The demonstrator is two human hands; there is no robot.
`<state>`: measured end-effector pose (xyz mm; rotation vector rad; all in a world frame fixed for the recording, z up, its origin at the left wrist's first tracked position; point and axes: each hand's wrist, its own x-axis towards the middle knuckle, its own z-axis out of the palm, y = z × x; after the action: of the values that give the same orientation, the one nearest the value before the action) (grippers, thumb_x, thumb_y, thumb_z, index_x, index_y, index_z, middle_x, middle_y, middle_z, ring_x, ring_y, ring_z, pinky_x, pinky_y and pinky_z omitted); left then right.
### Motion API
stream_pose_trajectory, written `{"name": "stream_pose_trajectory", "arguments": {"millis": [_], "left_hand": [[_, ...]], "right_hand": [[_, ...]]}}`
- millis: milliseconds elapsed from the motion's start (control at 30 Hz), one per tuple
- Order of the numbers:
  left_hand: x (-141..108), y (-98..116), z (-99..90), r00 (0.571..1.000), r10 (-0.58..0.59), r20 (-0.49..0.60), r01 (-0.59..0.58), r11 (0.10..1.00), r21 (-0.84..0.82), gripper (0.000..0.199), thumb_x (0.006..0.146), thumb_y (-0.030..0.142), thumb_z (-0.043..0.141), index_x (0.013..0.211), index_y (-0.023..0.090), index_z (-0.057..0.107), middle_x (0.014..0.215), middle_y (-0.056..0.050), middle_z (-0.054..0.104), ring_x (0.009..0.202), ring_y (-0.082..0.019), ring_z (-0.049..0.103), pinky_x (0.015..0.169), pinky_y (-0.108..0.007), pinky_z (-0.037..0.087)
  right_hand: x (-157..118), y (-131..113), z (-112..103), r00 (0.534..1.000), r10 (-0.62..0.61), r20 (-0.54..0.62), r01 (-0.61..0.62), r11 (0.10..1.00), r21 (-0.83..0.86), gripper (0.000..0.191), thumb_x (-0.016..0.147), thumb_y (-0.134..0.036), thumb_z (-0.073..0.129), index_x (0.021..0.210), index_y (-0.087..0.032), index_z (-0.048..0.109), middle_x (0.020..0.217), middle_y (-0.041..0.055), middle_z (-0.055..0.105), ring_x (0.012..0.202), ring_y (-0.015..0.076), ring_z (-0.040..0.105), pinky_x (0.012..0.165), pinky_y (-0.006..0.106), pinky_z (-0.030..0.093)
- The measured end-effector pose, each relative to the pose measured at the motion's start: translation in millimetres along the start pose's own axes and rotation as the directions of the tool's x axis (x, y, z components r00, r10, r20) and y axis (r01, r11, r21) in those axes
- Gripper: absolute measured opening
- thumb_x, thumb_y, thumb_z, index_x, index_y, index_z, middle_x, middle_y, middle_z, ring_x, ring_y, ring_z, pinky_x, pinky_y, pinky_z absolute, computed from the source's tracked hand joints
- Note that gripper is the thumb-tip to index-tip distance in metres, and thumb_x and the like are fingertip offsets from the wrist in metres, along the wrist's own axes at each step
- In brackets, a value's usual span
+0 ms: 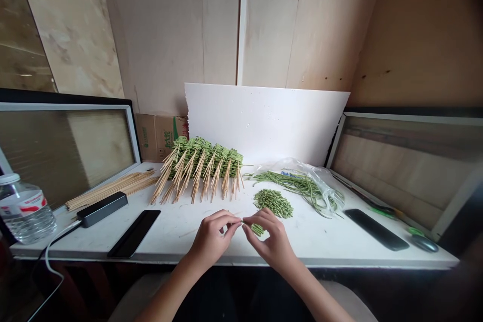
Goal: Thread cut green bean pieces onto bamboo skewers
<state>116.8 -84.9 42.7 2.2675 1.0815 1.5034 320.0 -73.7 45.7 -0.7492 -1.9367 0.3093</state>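
Observation:
My left hand (214,235) is closed in a pinch over the front middle of the table. A thin bamboo skewer (187,233) runs behind it toward the fingertips. Almost touching it, my right hand (270,235) pinches a small cut piece of green bean (243,222), mostly covered by the fingers. Partly hidden behind the right hand lies a small group of cut bean pieces (257,230). Just beyond is a larger heap of cut pieces (273,202). Farther back, filled bean skewers (206,156) are stacked in rows, their bare stick ends pointing toward me.
Long whole beans (290,181) lie partly in a clear plastic bag (320,181). Loose bamboo skewers (113,188), a black box (102,208), a phone (135,234) and a water bottle (26,211) are at left. A dark slab (376,229) and a mouse (424,243) are at right.

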Motion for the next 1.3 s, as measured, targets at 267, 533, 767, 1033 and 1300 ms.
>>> {"name": "stream_pose_trajectory", "arguments": {"millis": [267,533,767,1033,1300], "left_hand": [[2.0,5.4,1.8,0.995,0.007,-0.098,-0.018,0.994,-0.109,0.012,0.094,0.021,0.069,0.097,0.020,0.080,0.094,-0.008,0.077,0.083,-0.019,0.071,0.066,-0.026,0.057],[-1.6,2.4,6.8,0.998,-0.061,0.029,0.063,0.995,-0.076,0.022,0.095,0.022,0.069,0.115,0.021,0.078,0.097,-0.008,0.076,0.079,-0.017,0.069,0.066,-0.026,0.056],[1.3,6.7,13.3,0.971,-0.237,0.015,0.236,0.956,-0.176,0.012,0.091,0.019,0.071,0.098,0.019,0.081,0.080,-0.004,0.074,0.064,-0.015,0.067,0.065,-0.026,0.055],[-1.1,-3.8,11.3,0.993,-0.107,0.056,0.109,0.994,-0.021,0.026,0.092,0.006,0.057,0.085,0.018,0.079,0.076,-0.004,0.070,0.070,-0.016,0.062,0.067,-0.027,0.047],[2.9,-7.7,5.0,0.938,-0.271,0.218,0.337,0.863,-0.376,0.024,0.092,0.023,0.061,0.072,0.015,0.072,0.062,-0.002,0.064,0.056,-0.014,0.060,0.060,-0.026,0.050]], "right_hand": [[1.3,-4.6,1.2,0.998,-0.041,-0.048,0.040,0.999,-0.011,0.012,0.094,-0.026,0.071,0.106,-0.025,0.075,0.084,0.0077,0.073,0.077,0.0232,0.059,0.062,0.035,0.049],[0.5,-5.1,1.7,0.966,-0.255,-0.049,0.232,0.932,-0.279,0.022,0.095,-0.011,0.064,0.110,-0.024,0.071,0.085,0.0060,0.069,0.080,0.0218,0.056,0.067,0.035,0.050],[-4.6,0.3,2.4,0.937,-0.350,-0.021,0.315,0.867,-0.385,0.029,0.096,-0.008,0.064,0.121,-0.022,0.067,0.091,0.0081,0.069,0.085,0.0230,0.055,0.070,0.036,0.050],[-6.8,5.8,1.6,0.931,-0.331,0.155,0.366,0.862,-0.351,0.024,0.098,-0.009,0.060,0.119,-0.018,0.068,0.092,0.0095,0.068,0.085,0.0228,0.054,0.072,0.037,0.048],[3.1,-5.1,-8.0,0.977,-0.182,0.111,0.179,0.983,0.036,0.017,0.098,-0.020,0.066,0.110,-0.026,0.076,0.087,0.0054,0.068,0.085,0.0214,0.057,0.076,0.036,0.051]]}}
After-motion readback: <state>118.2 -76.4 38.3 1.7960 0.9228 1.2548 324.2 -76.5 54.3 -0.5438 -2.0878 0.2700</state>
